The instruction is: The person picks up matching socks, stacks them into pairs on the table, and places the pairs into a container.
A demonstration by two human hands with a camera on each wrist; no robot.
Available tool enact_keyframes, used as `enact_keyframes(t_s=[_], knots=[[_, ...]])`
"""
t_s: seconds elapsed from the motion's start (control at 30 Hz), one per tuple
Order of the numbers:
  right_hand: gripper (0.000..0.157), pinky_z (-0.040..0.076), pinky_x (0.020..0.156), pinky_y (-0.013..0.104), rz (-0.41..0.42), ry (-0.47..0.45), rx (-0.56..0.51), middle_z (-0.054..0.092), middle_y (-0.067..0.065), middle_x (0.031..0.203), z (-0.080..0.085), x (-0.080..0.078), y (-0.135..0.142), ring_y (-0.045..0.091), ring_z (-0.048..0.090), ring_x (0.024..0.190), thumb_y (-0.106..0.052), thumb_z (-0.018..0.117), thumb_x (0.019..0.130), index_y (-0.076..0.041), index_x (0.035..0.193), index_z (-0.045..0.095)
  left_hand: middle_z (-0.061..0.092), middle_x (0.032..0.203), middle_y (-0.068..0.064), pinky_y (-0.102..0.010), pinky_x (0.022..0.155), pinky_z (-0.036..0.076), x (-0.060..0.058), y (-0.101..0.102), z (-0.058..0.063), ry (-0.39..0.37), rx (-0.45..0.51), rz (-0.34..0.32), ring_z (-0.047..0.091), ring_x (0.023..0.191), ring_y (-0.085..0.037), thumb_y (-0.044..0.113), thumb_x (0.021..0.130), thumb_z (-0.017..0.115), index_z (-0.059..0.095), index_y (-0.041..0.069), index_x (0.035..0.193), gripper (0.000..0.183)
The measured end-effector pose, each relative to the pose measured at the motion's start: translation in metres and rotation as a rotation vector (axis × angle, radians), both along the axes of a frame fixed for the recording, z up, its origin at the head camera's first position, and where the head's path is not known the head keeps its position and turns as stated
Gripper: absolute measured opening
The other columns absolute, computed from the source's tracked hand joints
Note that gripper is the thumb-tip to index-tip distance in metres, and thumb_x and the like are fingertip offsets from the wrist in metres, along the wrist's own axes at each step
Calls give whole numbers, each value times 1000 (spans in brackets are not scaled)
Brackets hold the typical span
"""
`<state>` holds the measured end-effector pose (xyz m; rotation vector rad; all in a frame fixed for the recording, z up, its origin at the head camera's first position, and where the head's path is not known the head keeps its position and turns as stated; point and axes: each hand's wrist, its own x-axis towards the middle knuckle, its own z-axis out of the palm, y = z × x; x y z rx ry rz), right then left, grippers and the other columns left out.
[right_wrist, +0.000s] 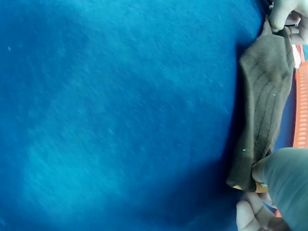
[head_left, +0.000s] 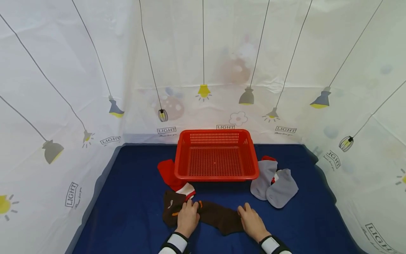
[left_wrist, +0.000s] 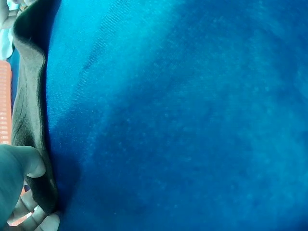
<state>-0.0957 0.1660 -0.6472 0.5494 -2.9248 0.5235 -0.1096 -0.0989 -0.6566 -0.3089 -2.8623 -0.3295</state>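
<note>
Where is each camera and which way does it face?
Head: on the head, facing forward and down at the red basket and the held brown sock; left hand and right hand show.
Left wrist: on that wrist, facing the left hand pinching one sock end; right hand shows top left.
Right wrist: on that wrist, facing the right hand pinching the other end; left hand shows top right.
Shared: both wrist views show the brown sock and red basket.

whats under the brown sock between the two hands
Blue cloth shows along both long edges of the brown sock. The sock covers whatever lies directly beneath, so anything else there cannot be seen.
</note>
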Motion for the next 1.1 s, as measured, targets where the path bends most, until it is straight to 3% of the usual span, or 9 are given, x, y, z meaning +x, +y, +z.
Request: enact_keyframes(t_s=[0.33,0.47,0.7,0.93,1.1], knots=[[31,37,50,29,26,4,48,44,5,82,10,-21,7,19,44,59,7,72,80,-13,83,48,58,87,-11,-37,56,52,0,2,1,2,8,19,57,73,-26,9,68,86,64,9,90,31],[28,40,50,30,29,-2,70,45,5,84,13,-29,9,19,46,61,6,71,82,-12,84,49,58,86,-11,-37,56,52,1,4,1,36,14,14,57,72,-26,9,67,86,64,8,90,32],[21,44,51,33,57,75,89,47,9,86,11,-43,10,23,48,63,4,68,86,-10,88,53,58,86,-11,-35,57,53,-1,5,0,104,-2,-9,57,73,-26,10,66,87,64,7,93,35],[21,46,53,37,66,114,110,48,12,89,6,-48,9,26,50,64,6,69,84,-8,93,55,59,86,-12,-34,61,53,-1,5,1,152,-62,-8,57,73,-26,12,65,89,64,6,94,39],[23,47,52,37,56,171,117,49,12,90,0,-45,9,27,51,66,3,72,81,-8,95,58,59,87,-12,-36,64,51,-1,3,0,143,-99,7,56,73,-25,17,65,90,65,6,93,40]])
